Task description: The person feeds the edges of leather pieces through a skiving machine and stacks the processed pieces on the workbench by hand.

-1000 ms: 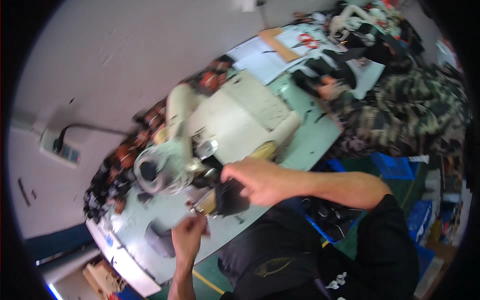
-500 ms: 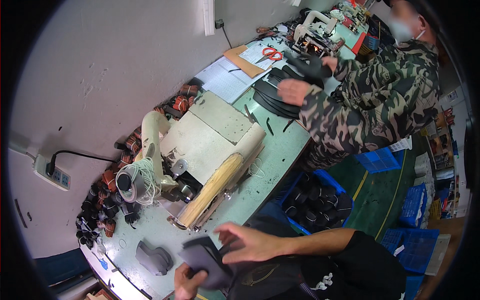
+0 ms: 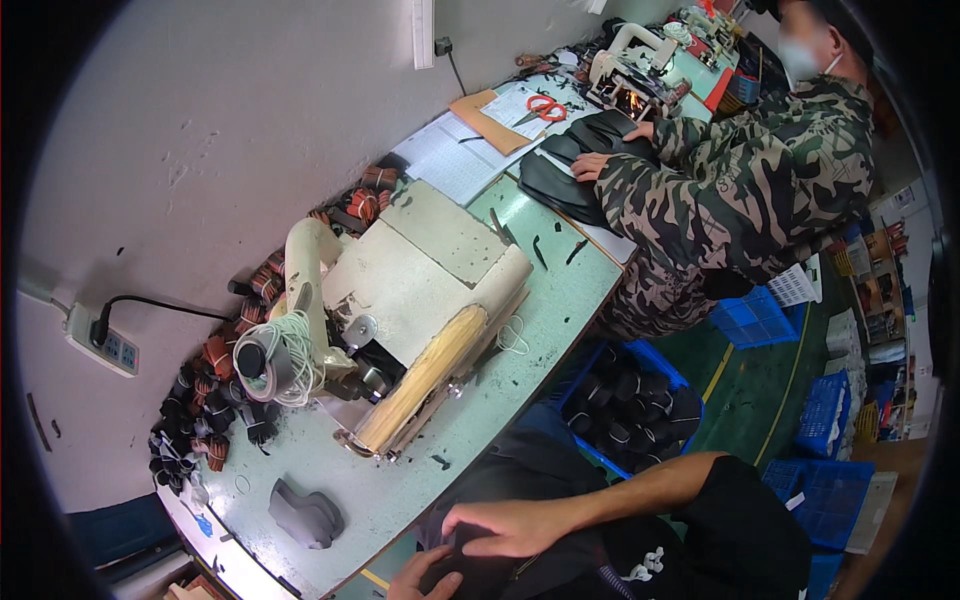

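Close to my body, below the table edge, both hands are on a small stack of dark grey, flat, flexible pieces point(image 3: 458, 568), which blends into my black clothing. My left hand point(image 3: 425, 575) grips it from the left with the thumb on top. From the other side, my right hand point(image 3: 520, 526) reaches over, fingers bent onto its upper end. A similar dark grey curved piece point(image 3: 306, 515) lies on the pale green table point(image 3: 405, 500). Beyond it stands a cream-coloured machine point(image 3: 420, 270) with a coil of white cord point(image 3: 290, 355).
Bundles of black and brown pieces point(image 3: 215, 400) line the wall. A blue crate point(image 3: 690, 395) of black bundles stands on the floor right of the table. Further along, a co-worker in camouflage point(image 3: 740, 190) handles black pieces point(image 3: 565, 170) near red-handled scissors point(image 3: 545, 107).
Both hands have drawn the dark stack down and toward my body, and my right hand has come down onto it. The co-worker's hands have settled on the black pieces.
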`<state>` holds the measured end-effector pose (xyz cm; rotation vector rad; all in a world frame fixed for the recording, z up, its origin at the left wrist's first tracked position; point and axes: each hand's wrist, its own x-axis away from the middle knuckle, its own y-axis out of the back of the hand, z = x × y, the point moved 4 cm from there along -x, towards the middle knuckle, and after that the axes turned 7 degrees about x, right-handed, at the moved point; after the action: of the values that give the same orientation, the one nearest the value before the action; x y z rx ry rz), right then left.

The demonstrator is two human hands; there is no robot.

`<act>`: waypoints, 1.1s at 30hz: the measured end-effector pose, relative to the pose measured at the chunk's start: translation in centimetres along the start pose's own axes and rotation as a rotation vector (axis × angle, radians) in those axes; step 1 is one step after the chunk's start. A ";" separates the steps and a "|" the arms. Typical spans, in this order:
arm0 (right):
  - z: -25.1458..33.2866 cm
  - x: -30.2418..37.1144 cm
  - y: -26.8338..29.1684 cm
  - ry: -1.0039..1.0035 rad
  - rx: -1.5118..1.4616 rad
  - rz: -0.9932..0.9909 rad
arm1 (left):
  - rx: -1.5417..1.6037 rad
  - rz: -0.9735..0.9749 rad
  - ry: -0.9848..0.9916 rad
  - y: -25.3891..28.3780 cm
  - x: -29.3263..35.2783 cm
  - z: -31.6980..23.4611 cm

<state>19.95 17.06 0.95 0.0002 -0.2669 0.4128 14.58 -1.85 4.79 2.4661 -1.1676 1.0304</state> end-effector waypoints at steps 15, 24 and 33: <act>-0.2 -9.5 6.5 -0.046 -0.079 -0.578 | -0.352 -0.060 -0.072 9.1 -12.7 -10.2; 2.5 -9.9 13.5 -0.154 0.499 -0.511 | -0.453 0.123 0.057 13.4 -17.6 -11.5; 4.5 -8.8 14.5 0.111 0.897 -0.620 | -0.462 0.175 0.083 12.8 -19.5 -13.7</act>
<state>5.28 26.59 2.27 0.9157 0.0527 -0.1141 -10.36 7.66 0.39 1.9763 -1.4261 0.7843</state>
